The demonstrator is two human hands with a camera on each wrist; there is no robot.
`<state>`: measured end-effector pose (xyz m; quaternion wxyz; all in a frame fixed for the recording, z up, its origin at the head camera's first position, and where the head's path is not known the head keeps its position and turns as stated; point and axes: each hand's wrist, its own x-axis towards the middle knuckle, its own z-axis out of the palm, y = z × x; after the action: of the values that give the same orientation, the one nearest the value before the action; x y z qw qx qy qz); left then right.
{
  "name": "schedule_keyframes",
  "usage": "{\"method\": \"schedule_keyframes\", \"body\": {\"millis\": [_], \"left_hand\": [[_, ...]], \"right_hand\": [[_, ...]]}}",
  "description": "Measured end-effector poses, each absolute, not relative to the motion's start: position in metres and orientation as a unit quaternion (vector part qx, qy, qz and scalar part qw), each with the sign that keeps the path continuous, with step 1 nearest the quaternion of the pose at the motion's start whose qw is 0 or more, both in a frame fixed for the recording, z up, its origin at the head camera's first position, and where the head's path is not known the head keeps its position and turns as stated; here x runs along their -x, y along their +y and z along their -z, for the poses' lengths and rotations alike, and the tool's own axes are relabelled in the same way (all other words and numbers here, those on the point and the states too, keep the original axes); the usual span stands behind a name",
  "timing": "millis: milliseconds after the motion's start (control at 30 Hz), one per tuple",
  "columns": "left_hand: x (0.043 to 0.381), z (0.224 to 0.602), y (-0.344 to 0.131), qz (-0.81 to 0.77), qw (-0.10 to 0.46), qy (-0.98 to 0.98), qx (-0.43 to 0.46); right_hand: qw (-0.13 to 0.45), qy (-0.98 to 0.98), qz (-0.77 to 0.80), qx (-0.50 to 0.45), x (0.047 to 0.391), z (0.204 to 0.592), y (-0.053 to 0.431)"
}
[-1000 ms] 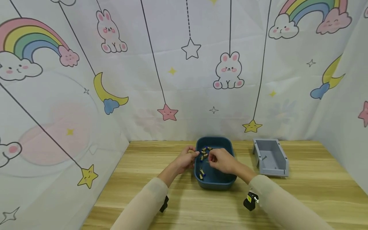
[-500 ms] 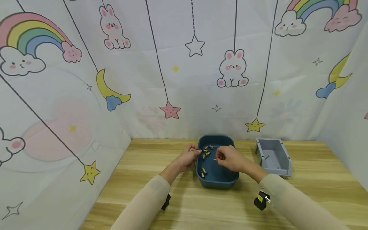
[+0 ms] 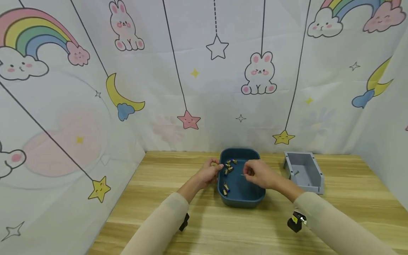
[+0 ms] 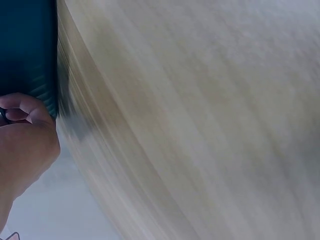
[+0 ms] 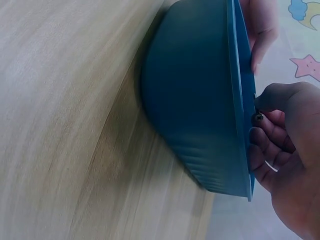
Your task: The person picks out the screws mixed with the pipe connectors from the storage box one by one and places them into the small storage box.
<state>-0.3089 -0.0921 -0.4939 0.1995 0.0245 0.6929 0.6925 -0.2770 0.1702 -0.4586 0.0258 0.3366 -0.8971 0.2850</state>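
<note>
A dark blue plastic bin [image 3: 243, 203] stands on the table, with several small brass-coloured pieces with blue ends [image 3: 228, 168] lying along its left side. My left hand [image 3: 208, 173] grips the bin's left rim, thumb on top; its other fingers are partly hidden. Above the right half of the bin, my right hand [image 3: 261, 174] pinches a small screw between thumb and fingers. In the right wrist view the head of that screw [image 5: 259, 117] shows a recess, while its thin shank points left in the head view. The left wrist view catches the left hand [image 4: 27, 137] against the bin wall.
To the right of the blue bin is a grey open-front parts bin [image 3: 304, 170], holding a screw [image 3: 296, 173] and another small piece. A printed cloth [image 3: 216, 88] hangs behind the wooden table [image 3: 223, 230].
My right hand has drawn rightward across the blue bin with the screw, away from the brass-coloured pieces. The left hand stays on the rim. The head view has shifted slightly.
</note>
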Motion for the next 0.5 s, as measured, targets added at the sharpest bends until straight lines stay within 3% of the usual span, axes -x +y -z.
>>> {"method": "schedule_keyframes", "body": {"millis": [500], "left_hand": [[0.308, 0.49, -0.091, -0.694, 0.206, 0.69, -0.02]], "right_hand": [[0.009, -0.904, -0.284, -0.32, 0.272, 0.448, 0.185]]}}
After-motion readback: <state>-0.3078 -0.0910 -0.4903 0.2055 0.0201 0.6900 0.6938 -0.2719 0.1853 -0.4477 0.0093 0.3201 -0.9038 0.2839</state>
